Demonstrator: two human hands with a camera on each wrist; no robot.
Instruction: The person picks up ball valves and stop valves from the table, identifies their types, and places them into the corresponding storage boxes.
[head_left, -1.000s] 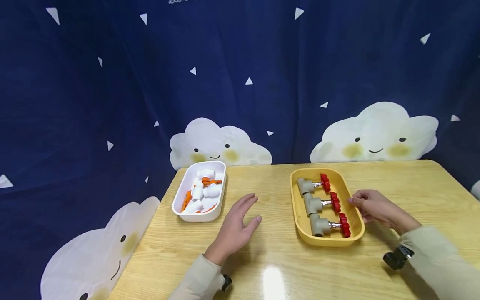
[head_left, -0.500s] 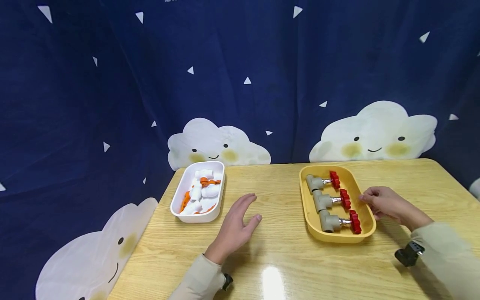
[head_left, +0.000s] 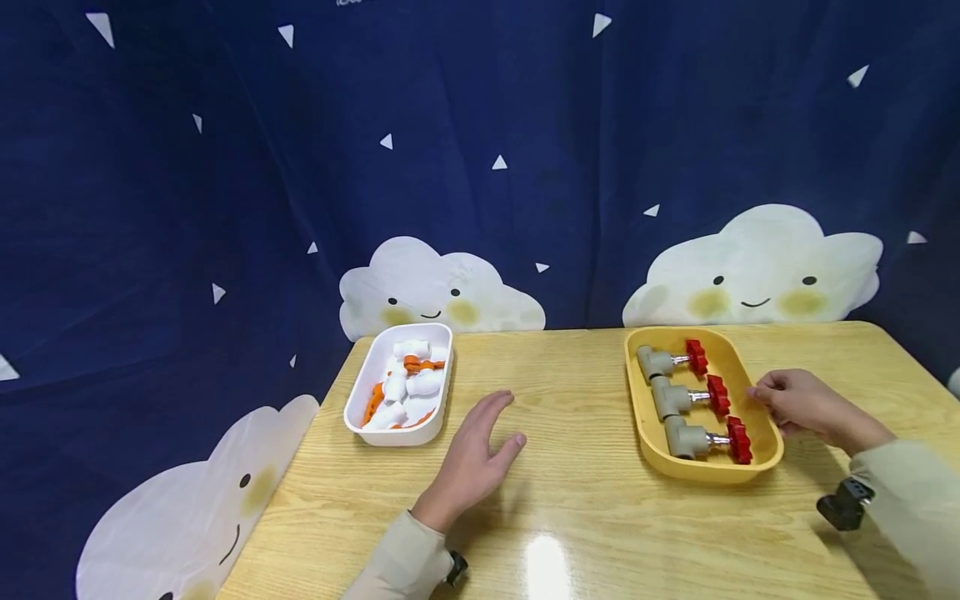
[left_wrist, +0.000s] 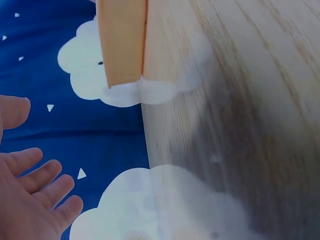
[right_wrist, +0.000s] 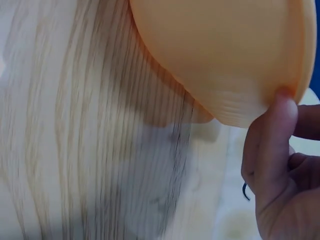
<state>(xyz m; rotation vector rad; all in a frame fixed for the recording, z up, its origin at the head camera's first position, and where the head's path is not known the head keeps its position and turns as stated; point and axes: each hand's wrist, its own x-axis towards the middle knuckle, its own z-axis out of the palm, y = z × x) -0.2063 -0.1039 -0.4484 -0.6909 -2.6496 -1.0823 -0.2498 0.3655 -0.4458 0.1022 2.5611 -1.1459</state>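
Note:
On the right of the table, in the head view, stands a yellow tray (head_left: pixel 705 471). Three grey pipe valves (head_left: pixel 684 437) with red handwheels lie in it, one behind another. My right hand (head_left: pixel 813 408) pinches the tray's right rim; the right wrist view shows the thumb (right_wrist: pixel 280 125) against the tray's outer wall, some fingers partly hidden. Left of the tray, my left hand (head_left: pixel 472 458) hovers above the table with its fingers extended and thumb spread, holding nothing. The left wrist view shows its fingers (left_wrist: pixel 52 192) apart from any object.
At the table's back left stands a white tray (head_left: pixel 408 433) with several white fittings (head_left: pixel 425 382) and orange pieces (head_left: pixel 372 404). A dark blue curtain (head_left: pixel 480 108) with cloud prints hangs behind the wooden table (head_left: pixel 570 400).
My right hand has moved the yellow tray to the right, with the valves inside. The left hand and the white tray have stayed nearly in place.

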